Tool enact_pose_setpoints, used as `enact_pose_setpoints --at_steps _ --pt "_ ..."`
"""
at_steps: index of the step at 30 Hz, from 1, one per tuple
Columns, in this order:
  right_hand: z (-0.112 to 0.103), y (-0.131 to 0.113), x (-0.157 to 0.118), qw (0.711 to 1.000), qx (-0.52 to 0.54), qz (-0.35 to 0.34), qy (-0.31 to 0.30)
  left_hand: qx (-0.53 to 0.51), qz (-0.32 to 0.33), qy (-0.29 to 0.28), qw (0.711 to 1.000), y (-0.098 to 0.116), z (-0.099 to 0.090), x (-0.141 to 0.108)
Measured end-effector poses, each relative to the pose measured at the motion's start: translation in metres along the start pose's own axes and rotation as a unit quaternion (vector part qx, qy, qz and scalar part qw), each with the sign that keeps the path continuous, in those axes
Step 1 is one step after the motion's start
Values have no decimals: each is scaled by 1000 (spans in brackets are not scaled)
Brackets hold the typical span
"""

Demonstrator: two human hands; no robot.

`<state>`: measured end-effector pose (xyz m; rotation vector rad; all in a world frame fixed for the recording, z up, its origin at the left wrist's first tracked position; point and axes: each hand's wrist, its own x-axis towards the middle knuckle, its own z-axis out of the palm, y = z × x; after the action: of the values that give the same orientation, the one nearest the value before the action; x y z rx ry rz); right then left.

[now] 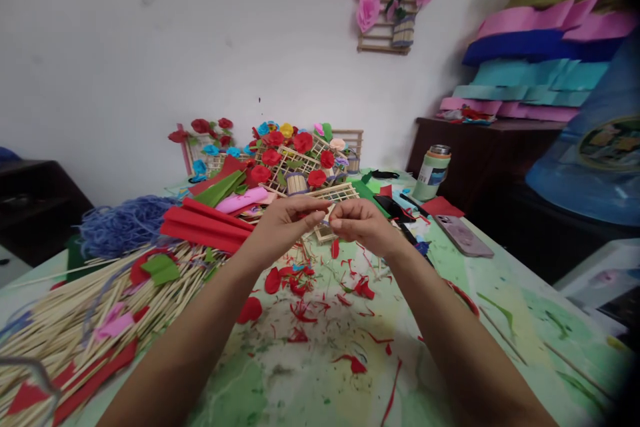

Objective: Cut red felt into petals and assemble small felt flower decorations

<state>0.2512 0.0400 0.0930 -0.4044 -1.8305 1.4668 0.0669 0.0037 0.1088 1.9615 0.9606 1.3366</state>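
Note:
My left hand (pixel 294 221) and my right hand (pixel 361 224) meet fingertip to fingertip above the middle of the table. Both are closed in a pinch, the right with its fingers curled in. Whatever lies between the fingertips is too small and hidden to make out. Below them, red paper scraps (pixel 300 283) are strewn over the tabletop. Just behind the hands lies a small bamboo lattice frame (pixel 345 192). Folded red paper (pixel 207 227) rests to the left of my left hand.
Thin bamboo sticks (pixel 120 307) and blue cord (pixel 127 223) cover the left side. Lattices with paper flowers (pixel 303 142) stand against the wall. At right are a bottle (pixel 433 173), a phone (pixel 464 235) and red-handled scissors (pixel 463 297), partly behind my right forearm.

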Motion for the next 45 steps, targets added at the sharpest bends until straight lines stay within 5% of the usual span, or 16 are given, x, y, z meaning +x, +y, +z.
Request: enact_pose_setpoints --at_steps 3,12,21,28,36,45 --pt "2 9 3 999 22 13 -33 -20 16 -28 999 -8 0 2" --pt "8 18 9 998 51 22 6 -70 12 -59 996 -22 -4 5" --pt "8 18 9 996 -54 47 59 204 98 -63 972 -20 -12 8" --pt "14 13 9 985 -147 50 80 290 133 -78 945 -22 -13 8" --pt "16 20 8 975 -209 51 65 286 111 -65 950 -25 -11 9" --pt "22 18 9 973 -217 39 61 170 50 -98 979 -31 -18 9"
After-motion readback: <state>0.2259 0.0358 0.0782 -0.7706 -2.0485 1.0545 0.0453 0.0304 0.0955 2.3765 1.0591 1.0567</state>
